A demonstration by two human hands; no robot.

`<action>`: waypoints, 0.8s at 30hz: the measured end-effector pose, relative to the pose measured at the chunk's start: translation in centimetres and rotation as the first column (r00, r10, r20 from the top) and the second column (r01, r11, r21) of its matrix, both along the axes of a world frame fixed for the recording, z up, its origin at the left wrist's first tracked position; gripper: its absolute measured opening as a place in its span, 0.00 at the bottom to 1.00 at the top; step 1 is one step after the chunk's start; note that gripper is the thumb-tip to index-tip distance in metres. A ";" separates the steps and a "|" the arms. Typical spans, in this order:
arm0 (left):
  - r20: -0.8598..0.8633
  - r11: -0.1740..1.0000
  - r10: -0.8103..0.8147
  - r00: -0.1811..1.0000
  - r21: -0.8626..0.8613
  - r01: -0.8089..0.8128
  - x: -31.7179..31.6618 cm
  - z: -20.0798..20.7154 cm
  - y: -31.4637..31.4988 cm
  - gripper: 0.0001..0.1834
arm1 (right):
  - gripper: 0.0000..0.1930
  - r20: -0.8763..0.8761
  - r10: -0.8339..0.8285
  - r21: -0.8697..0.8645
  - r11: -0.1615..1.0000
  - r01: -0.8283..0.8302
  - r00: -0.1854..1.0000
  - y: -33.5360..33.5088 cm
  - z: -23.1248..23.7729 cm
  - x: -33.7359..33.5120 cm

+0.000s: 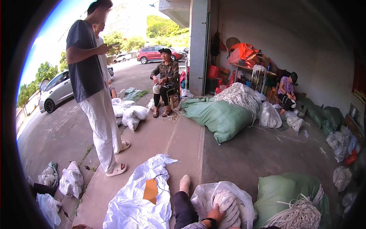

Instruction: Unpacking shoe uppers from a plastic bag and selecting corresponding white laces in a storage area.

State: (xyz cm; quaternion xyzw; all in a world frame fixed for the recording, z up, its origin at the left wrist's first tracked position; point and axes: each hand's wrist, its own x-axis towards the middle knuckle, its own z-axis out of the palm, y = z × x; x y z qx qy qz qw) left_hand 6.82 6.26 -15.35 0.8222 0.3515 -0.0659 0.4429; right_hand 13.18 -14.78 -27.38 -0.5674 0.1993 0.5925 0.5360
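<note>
My left hand [216,214], with a black band on its wrist, reaches in from the lower edge. Its fingers curl against a stack of off-white, ribbed fabric-like pieces [228,201]; their exact kind is unclear. The stack sits in a translucent plastic bag [246,196] beside my dark-trousered leg [183,208] and beige shoe [185,184]. Only a sliver of what seems to be my right hand [235,228] shows at the bottom edge, its fingers hidden. Left of my leg, a white sheet-like sack [131,191] lies flat, bearing an orange-brown piece [150,191] and a dark cord.
A green sack [284,191] with loose pale strips [295,215] stands at right; another green sack [225,118] bulges ahead. A standing person [91,68] holds a phone at left. Two people [166,72] [286,89] sit farther off. White bags [71,179] lie at lower left.
</note>
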 end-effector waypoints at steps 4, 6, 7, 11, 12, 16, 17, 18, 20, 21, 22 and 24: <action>0.001 1.000 0.001 1.000 0.009 -0.001 -1.9 5.8 -0.6 0.41 | 0.28 0.448 0.200 0.055 0.967 -0.250 0.872 -1.1 2.2 -0.3; 0.058 1.000 0.001 0.998 0.030 -0.002 -3.9 8.3 -0.7 0.41 | 0.26 0.645 0.251 0.049 0.929 -0.367 0.722 -0.6 6.9 -2.0; 0.108 0.999 -0.005 0.994 0.036 0.001 -5.1 9.2 -0.9 0.40 | 0.25 0.727 0.268 0.033 0.906 -0.421 0.633 -0.5 10.7 -3.3; 0.242 0.991 0.034 0.970 0.121 -0.064 -8.7 14.0 -1.1 0.36 | 0.22 0.887 0.242 -0.002 0.854 -0.520 0.393 -0.8 24.3 -8.1; 0.240 0.990 0.030 0.970 0.124 -0.061 -9.5 14.9 -1.1 0.36 | 0.22 0.913 0.205 0.005 0.859 -0.512 0.353 -0.6 25.7 -8.7; 0.537 0.960 0.008 0.844 0.231 -0.156 -14.0 18.0 -1.5 0.35 | 0.19 0.978 0.073 0.035 0.867 -0.497 0.195 -0.2 29.1 -10.5; 0.597 0.950 0.023 0.802 0.238 -0.204 -15.3 18.9 -1.7 0.35 | 0.19 0.988 0.032 0.049 0.864 -0.502 0.152 -0.3 30.0 -11.3; 0.655 0.937 0.034 0.755 0.242 -0.251 -16.4 19.9 -1.8 0.34 | 0.18 0.994 -0.010 0.064 0.860 -0.507 0.109 -0.5 30.9 -12.4; 0.714 0.911 0.055 0.698 0.250 -0.328 -17.8 21.4 -1.9 0.34 | 0.15 0.995 -0.086 0.099 0.827 -0.553 0.049 0.4 31.7 -12.3; 0.734 0.901 0.071 0.675 0.244 -0.360 -18.8 22.2 -2.2 0.34 | 0.13 0.969 -0.048 0.168 0.846 -0.507 0.241 1.2 33.8 -13.0; 0.755 0.896 0.078 0.651 0.233 -0.378 -19.3 22.9 -2.4 0.34 | 0.12 0.906 -0.017 0.220 0.873 -0.435 0.423 1.7 35.3 -13.6; 0.775 0.893 0.067 0.628 0.234 -0.384 -20.6 23.9 -2.4 0.34 | 0.13 0.881 -0.097 0.309 0.859 -0.407 0.464 2.3 36.1 -14.2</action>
